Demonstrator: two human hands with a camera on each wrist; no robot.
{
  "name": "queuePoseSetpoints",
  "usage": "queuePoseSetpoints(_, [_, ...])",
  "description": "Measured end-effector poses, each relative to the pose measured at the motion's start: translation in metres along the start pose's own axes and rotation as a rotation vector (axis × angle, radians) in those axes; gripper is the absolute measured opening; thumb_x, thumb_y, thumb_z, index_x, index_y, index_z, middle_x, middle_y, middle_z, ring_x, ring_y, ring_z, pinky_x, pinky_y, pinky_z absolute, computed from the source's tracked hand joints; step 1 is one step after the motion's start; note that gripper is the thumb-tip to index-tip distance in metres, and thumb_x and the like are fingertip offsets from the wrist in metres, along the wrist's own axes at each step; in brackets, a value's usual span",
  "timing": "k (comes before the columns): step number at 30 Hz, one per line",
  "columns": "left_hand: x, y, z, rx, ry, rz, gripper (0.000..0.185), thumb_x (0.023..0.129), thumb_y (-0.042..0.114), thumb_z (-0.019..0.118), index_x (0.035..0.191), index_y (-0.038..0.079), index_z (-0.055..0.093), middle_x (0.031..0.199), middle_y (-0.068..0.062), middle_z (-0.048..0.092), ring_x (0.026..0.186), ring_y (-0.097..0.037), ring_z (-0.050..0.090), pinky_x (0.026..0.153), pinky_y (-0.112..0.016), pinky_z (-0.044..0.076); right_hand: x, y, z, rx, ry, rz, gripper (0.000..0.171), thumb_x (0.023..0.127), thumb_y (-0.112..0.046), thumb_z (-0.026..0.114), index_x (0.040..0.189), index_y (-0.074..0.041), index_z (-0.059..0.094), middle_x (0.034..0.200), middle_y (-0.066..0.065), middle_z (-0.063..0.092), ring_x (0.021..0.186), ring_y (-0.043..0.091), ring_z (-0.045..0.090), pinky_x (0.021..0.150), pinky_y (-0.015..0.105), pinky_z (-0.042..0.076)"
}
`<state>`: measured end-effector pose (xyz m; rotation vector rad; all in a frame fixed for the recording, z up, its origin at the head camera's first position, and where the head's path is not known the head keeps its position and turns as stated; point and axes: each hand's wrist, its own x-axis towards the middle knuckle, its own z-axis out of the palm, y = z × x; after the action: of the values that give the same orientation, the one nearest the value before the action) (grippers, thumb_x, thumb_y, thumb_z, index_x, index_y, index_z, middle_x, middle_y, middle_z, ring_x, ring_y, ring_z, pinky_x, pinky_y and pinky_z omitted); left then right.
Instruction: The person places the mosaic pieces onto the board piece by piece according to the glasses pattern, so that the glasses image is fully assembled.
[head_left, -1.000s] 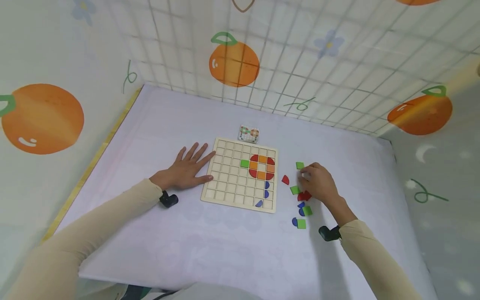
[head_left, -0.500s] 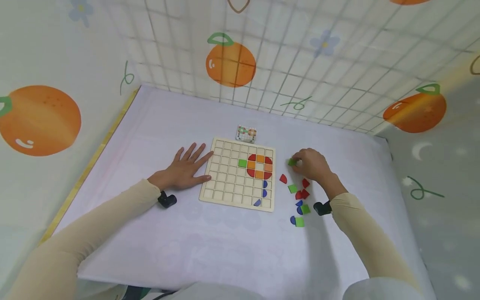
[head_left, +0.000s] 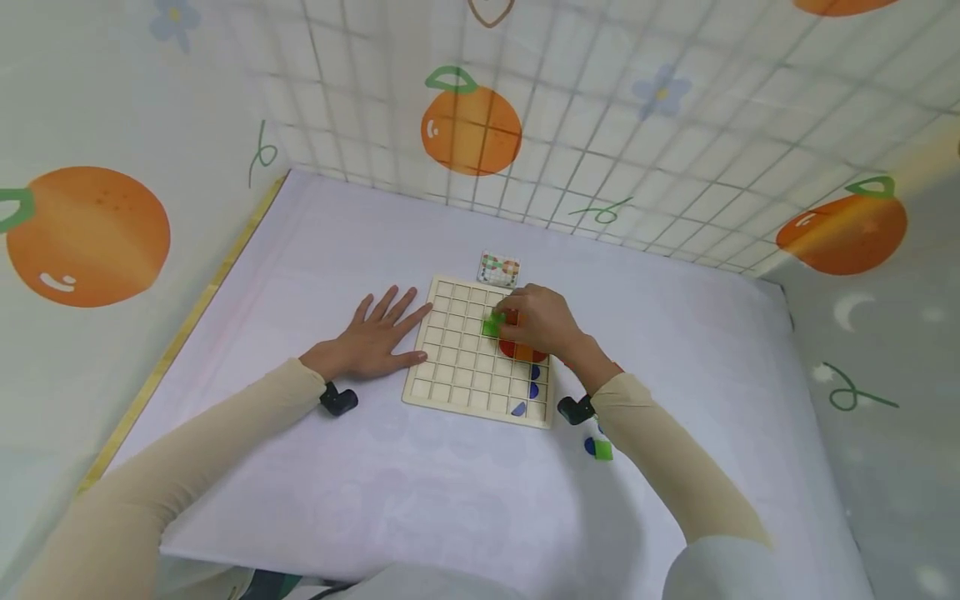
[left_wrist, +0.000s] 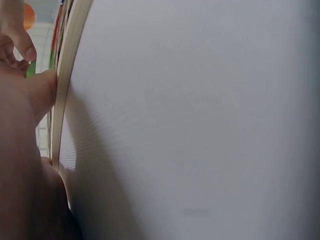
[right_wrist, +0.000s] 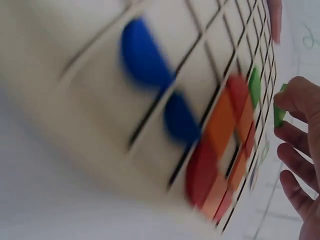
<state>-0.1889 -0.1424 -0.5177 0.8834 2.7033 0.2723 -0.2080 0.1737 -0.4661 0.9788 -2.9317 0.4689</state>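
Note:
My right hand point(head_left: 543, 321) pinches a green square tile point(right_wrist: 279, 107) between thumb and index finger, the other fingers loosely bent. It hovers over the upper right of a pale wooden grid board point(head_left: 465, 367). Just below the held tile in the head view, another green square point(right_wrist: 255, 87) sits in a cell, left of a ring of red quarter-circles and orange squares point(right_wrist: 220, 120), partly covered by the hand. Blue half-circles point(head_left: 534, 389) lie in cells nearer the front. My left hand point(head_left: 366, 340) rests flat with spread fingers, thumb and fingertips at the board's left edge.
A small printed pattern card point(head_left: 498, 269) lies behind the board. Right of the board, a green square point(head_left: 603, 450) and a blue half-circle point(head_left: 589, 446) lie on the white cloth; other loose pieces are hidden by my right forearm. A fabric wall point(head_left: 405, 183) stands behind.
My right hand picked up a green square from the loose pieces at the right and carried it left over the board. The left hand stayed in place.

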Motion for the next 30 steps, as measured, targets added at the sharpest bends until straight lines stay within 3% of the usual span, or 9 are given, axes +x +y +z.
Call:
queuePoseSetpoints(4, [0.001,0.000,0.001,-0.001,0.008,-0.004,0.086,0.094,0.074,0.030,0.160,0.026,0.003,0.164,-0.008,-0.010,0.147,-0.033,-0.016,0.112,-0.060,-0.009,0.010,-0.011,0.010,-0.011,0.046,-0.105,0.018,0.083,-0.021,0.077,0.099,-0.014,0.079,0.095,-0.001,0.072,0.087,0.018,0.064,0.076,0.036,0.052])
queuePoseSetpoints(8, [0.002,0.000,0.002,-0.003,0.016,0.000,0.086,0.093,0.074,0.030,0.160,0.027,0.003,0.164,-0.008,-0.010,0.147,-0.032,-0.016,0.112,-0.059,-0.008,0.016,-0.017,0.015,-0.037,0.018,-0.145,0.019,0.082,-0.021,0.080,0.099,-0.013,0.079,0.097,0.000,0.073,0.086,0.018,0.065,0.080,0.036,0.051])
queuePoseSetpoints(15, [0.004,-0.004,0.008,-0.010,0.011,-0.007,0.087,0.092,0.077,0.026,0.159,0.029,0.000,0.164,-0.006,-0.012,0.147,-0.030,-0.018,0.112,-0.058,-0.013,0.016,-0.023,0.021,-0.095,-0.061,-0.120,0.017,0.087,-0.023,0.074,0.101,-0.014,0.080,0.101,0.000,0.070,0.094,0.021,0.061,0.088,0.043,0.049])
queuePoseSetpoints(21, [0.003,-0.001,0.006,-0.024,0.024,0.003,0.087,0.093,0.074,0.032,0.160,0.027,0.004,0.164,-0.008,-0.010,0.147,-0.033,-0.017,0.111,-0.058,-0.012,0.012,-0.022,0.020,-0.082,-0.026,-0.100,0.012,0.086,-0.023,0.079,0.096,-0.015,0.080,0.101,0.001,0.069,0.090,0.022,0.057,0.076,0.040,0.048])
queuePoseSetpoints(26, [0.004,0.000,0.004,-0.015,0.023,0.004,0.086,0.094,0.073,0.033,0.160,0.026,0.004,0.164,-0.009,-0.009,0.147,-0.033,-0.015,0.112,-0.059,-0.011,0.012,-0.023,0.021,-0.013,-0.002,-0.105,0.012,0.086,-0.018,0.079,0.096,-0.010,0.080,0.097,0.003,0.071,0.088,0.023,0.061,0.077,0.040,0.050])
queuePoseSetpoints(30, [0.001,-0.002,0.003,-0.020,0.024,0.004,0.086,0.094,0.072,0.034,0.160,0.025,0.005,0.164,-0.009,-0.008,0.147,-0.033,-0.015,0.112,-0.059,-0.011,0.013,-0.027,0.021,-0.034,-0.001,-0.108,0.011,0.087,-0.018,0.078,0.095,-0.011,0.080,0.097,0.003,0.071,0.087,0.024,0.060,0.077,0.043,0.050])
